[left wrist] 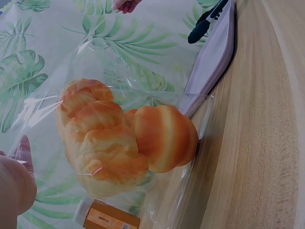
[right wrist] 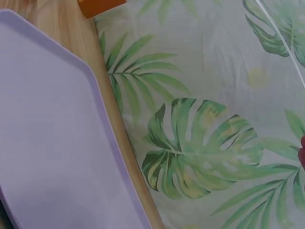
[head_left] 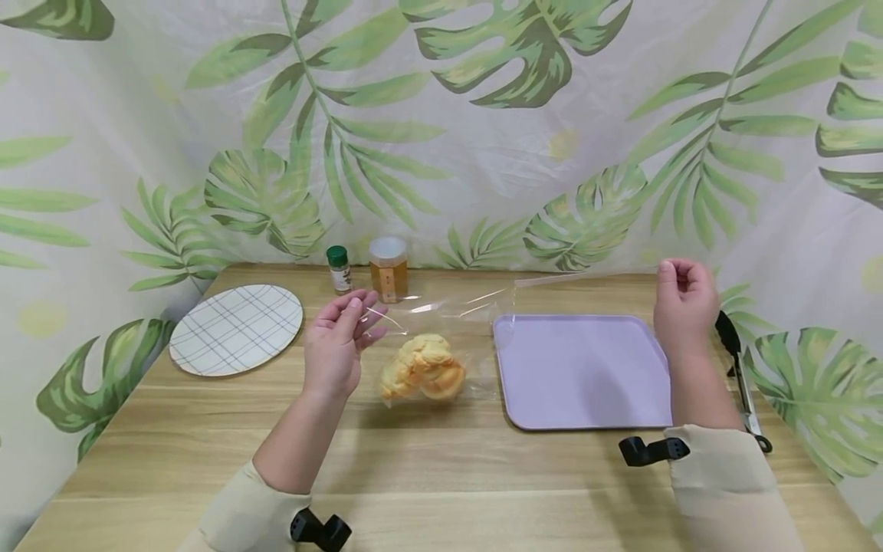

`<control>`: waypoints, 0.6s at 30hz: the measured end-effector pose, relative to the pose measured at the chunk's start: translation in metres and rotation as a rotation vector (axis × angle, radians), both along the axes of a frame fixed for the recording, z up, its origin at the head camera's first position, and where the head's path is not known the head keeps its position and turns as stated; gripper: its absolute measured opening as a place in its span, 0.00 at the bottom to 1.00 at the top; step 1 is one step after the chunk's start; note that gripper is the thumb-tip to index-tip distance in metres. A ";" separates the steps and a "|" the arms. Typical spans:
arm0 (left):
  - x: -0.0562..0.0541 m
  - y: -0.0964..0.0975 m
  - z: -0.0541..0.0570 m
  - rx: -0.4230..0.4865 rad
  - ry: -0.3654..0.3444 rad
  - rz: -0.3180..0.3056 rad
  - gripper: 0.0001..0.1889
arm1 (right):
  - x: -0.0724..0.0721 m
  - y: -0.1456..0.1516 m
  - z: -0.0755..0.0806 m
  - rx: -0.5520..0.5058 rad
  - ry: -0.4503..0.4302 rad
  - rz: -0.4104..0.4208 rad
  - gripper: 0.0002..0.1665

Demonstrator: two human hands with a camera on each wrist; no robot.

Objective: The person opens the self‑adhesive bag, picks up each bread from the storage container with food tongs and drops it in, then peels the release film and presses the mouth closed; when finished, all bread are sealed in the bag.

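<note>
A clear plastic bag (head_left: 483,368) hangs above the table with bread inside. In the left wrist view, the bread is a long braided loaf (left wrist: 102,138) beside a rounder, pumpkin-shaped bun (left wrist: 164,138). My left hand (head_left: 339,337) pinches the bag's left edge between thumb and fingers. Up at the right, my right hand (head_left: 686,307) has curled fingers and grips the end of a thin pale strip (head_left: 552,280), which stretches from the bag's top corner. That strip (right wrist: 286,47) also crosses the upper right of the right wrist view, taut; its gripped end is hidden by the fingers.
A purple tray (head_left: 579,376) lies right of the bag, with black-tipped tongs (head_left: 741,376) beyond it. An oval checked plate (head_left: 236,330) is at left. A green-capped shaker (head_left: 339,270) and an amber jar (head_left: 389,270) stand at the table's back edge.
</note>
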State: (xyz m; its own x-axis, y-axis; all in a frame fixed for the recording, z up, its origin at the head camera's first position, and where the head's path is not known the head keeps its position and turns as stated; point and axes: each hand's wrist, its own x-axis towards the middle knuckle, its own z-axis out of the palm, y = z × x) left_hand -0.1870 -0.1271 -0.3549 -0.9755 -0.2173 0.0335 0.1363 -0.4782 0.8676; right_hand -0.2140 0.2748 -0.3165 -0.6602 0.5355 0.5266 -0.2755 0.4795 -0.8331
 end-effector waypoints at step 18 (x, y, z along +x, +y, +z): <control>0.000 -0.002 0.000 0.027 0.026 0.002 0.10 | 0.065 0.066 0.018 0.137 -0.166 -0.107 0.09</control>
